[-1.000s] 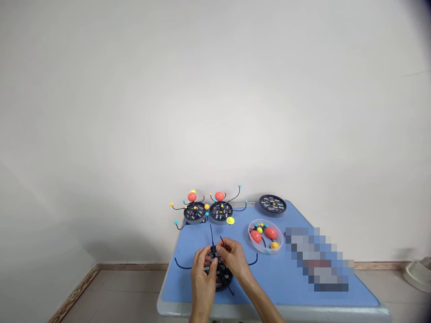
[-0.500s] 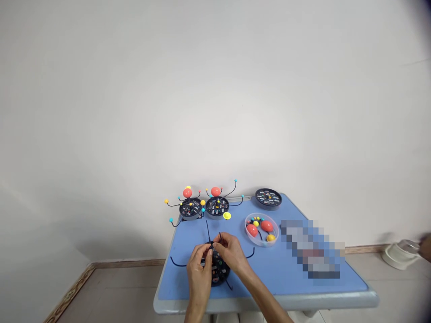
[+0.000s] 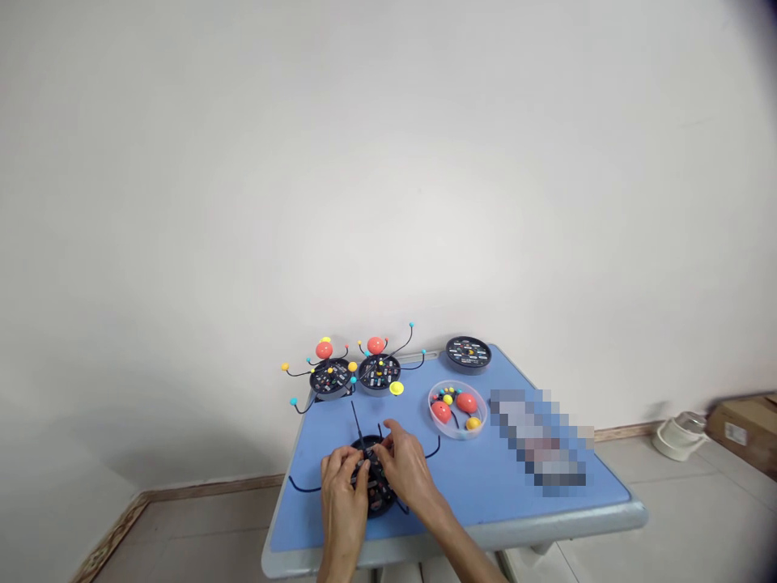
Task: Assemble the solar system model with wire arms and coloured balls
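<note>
A black round toy base (image 3: 375, 489) with thin curved black wire arms lies near the front edge of the blue table (image 3: 515, 502). My left hand (image 3: 341, 490) curls over its left side, fingers closed on it. Over the base's top right, my right hand (image 3: 405, 465) pinches the foot of an upright black wire arm (image 3: 355, 421). Two more loose-looking arms stick out left (image 3: 302, 488) and right (image 3: 432, 450) of the base.
Two finished models (image 3: 331, 374) (image 3: 380, 368) with red and small coloured balls stand at the back. A bare black base (image 3: 468, 353) sits back right. A clear dish (image 3: 458, 406) holds coloured balls. A white bowl (image 3: 676, 434) and a cardboard box (image 3: 744, 421) are on the floor, right.
My view has swung to the right, so the table shifted left in frame. Both hands stay on the black base, fingers working at the same upright arm.
</note>
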`<state>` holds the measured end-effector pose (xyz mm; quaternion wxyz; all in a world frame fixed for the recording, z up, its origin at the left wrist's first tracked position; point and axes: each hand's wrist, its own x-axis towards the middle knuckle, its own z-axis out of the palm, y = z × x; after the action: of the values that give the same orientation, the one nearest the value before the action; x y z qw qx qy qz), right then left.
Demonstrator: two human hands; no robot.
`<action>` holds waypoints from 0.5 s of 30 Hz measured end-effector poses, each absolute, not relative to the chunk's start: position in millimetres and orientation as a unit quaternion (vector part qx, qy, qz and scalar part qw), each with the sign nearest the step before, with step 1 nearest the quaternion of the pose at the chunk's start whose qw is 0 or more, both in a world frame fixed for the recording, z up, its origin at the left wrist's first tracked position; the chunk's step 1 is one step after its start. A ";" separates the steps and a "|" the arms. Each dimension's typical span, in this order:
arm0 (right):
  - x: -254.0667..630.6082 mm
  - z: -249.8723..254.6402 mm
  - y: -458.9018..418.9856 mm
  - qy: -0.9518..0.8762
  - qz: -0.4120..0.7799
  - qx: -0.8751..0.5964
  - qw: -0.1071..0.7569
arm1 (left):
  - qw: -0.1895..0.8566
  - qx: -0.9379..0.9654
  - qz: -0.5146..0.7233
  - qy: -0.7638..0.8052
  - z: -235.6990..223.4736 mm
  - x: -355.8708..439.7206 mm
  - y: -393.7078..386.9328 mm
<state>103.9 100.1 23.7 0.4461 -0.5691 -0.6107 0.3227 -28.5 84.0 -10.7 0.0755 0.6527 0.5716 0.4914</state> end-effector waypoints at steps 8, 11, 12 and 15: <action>183.3 24.2 50.6 -0.616 0.173 -0.559 0.528 | 0.029 0.630 0.512 0.583 -14.1 -37.7 77.6; 230.3 37.2 51.1 -0.626 0.078 -0.667 0.397 | -0.019 0.618 0.538 0.573 -12.2 -37.9 57.9; 243.0 42.9 55.4 -0.626 0.069 -0.686 0.364 | -0.034 0.616 0.550 0.563 -11.3 -35.9 49.5; 265.1 57.3 78.7 -0.638 0.060 -0.712 0.288 | -0.084 0.621 0.593 0.506 -10.8 -24.9 24.0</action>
<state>265.1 78.7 57.3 0.2875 -0.7115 -0.6383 0.0601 -24.9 24.0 -10.8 -0.0838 0.6206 0.5064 0.5928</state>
